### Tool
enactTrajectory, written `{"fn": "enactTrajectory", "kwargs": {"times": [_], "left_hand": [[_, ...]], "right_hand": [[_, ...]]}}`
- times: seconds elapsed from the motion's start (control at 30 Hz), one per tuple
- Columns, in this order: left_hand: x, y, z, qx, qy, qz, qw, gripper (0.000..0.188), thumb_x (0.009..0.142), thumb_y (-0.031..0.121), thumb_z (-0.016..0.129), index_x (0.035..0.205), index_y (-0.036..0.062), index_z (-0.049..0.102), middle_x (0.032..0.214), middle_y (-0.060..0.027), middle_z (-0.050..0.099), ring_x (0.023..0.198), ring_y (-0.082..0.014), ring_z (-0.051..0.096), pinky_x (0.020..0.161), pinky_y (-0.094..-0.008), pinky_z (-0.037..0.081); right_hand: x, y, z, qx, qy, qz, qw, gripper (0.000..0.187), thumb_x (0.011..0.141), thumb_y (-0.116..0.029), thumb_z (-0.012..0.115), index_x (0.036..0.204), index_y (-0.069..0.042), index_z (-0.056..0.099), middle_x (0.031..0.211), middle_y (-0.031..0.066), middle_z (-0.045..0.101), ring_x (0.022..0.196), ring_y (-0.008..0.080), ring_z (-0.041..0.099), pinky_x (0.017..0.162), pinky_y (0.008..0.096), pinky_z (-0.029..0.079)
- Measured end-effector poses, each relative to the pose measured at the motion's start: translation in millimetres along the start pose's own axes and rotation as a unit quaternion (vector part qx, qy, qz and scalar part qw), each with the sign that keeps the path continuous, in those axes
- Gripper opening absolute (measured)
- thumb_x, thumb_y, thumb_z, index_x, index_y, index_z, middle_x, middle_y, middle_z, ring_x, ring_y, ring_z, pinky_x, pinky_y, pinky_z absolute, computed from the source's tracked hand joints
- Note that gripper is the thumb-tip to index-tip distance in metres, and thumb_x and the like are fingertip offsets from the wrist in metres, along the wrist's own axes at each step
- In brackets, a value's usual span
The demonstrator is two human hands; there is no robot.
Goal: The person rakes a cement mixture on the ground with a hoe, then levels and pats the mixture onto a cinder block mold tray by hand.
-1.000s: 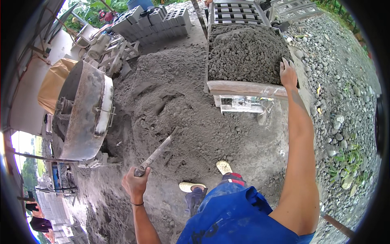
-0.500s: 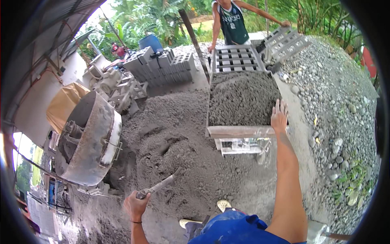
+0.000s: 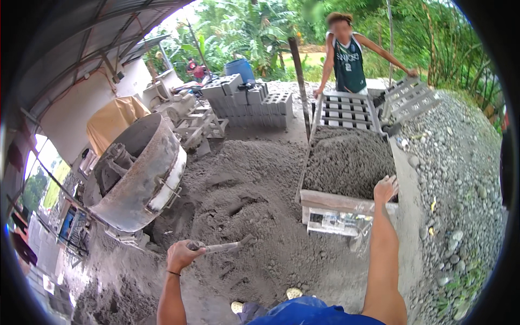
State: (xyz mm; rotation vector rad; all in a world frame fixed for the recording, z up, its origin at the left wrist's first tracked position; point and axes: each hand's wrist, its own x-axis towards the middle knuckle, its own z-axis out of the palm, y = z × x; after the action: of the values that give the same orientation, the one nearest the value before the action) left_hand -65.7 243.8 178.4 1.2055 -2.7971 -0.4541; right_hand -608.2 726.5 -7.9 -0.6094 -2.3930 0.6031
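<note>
My left hand (image 3: pixel 181 256) is wrapped round the grip end of a shovel (image 3: pixel 221 247). The shovel slants forward and right, its far end at a heap of damp grey mix (image 3: pixel 254 211), the blade mostly buried. My right hand (image 3: pixel 385 189) rests with fingers apart at the near right edge of the load of grey mix (image 3: pixel 349 160). That load fills the metal tray of a block-making machine, whose front edge (image 3: pixel 338 200) faces me. Beyond the load lies a block mould grid (image 3: pixel 346 111).
A co-worker in a dark green jersey (image 3: pixel 349 67) stands behind the grid, one hand near it, the other on a second, tilted grid (image 3: pixel 409 100). A drum mixer (image 3: pixel 143 181) stands left. Concrete blocks (image 3: pixel 252 111) are stacked behind the heap. Gravel (image 3: pixel 455 189) covers the right side.
The view has tilted up and turned left, so the scene sits lower and farther right. My right hand stays by the load's edge, its fingers more bent. My left hand still grips the shovel.
</note>
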Motion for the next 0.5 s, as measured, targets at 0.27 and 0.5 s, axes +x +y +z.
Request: {"fn": "enactTrajectory", "kwargs": {"times": [0.27, 0.5], "left_hand": [[1.7, 1.9, -8.2, 0.042, -0.022, 0.001, 0.999, 0.044, 0.070, 0.054, 0.078, 0.090, 0.0139, 0.078, 0.077, -0.0091, 0.072, 0.076, -0.0273, 0.069, 0.071, -0.0386, 0.051], [15.9, -18.2, -2.4, -0.049, -0.149, 0.007, 0.988, 0.046, 0.070, 0.058, 0.077, 0.097, 0.0204, 0.078, 0.071, -0.0055, 0.067, 0.069, -0.0210, 0.065, 0.067, -0.0361, 0.050]], "right_hand": [[-37.8, -84.6, -5.9, 0.104, -0.044, -0.053, 0.992, 0.062, 0.102, -0.040, 0.039, 0.143, 0.007, 0.038, 0.150, 0.0261, 0.036, 0.141, 0.0444, 0.029, 0.115, 0.0543, 0.024], [-70.3, -130.4, -1.3, 0.063, -0.098, -0.205, 0.972, 0.068, 0.102, -0.045, 0.038, 0.148, 0.005, 0.032, 0.155, 0.0236, 0.031, 0.145, 0.0432, 0.022, 0.117, 0.0550, 0.019]]}}
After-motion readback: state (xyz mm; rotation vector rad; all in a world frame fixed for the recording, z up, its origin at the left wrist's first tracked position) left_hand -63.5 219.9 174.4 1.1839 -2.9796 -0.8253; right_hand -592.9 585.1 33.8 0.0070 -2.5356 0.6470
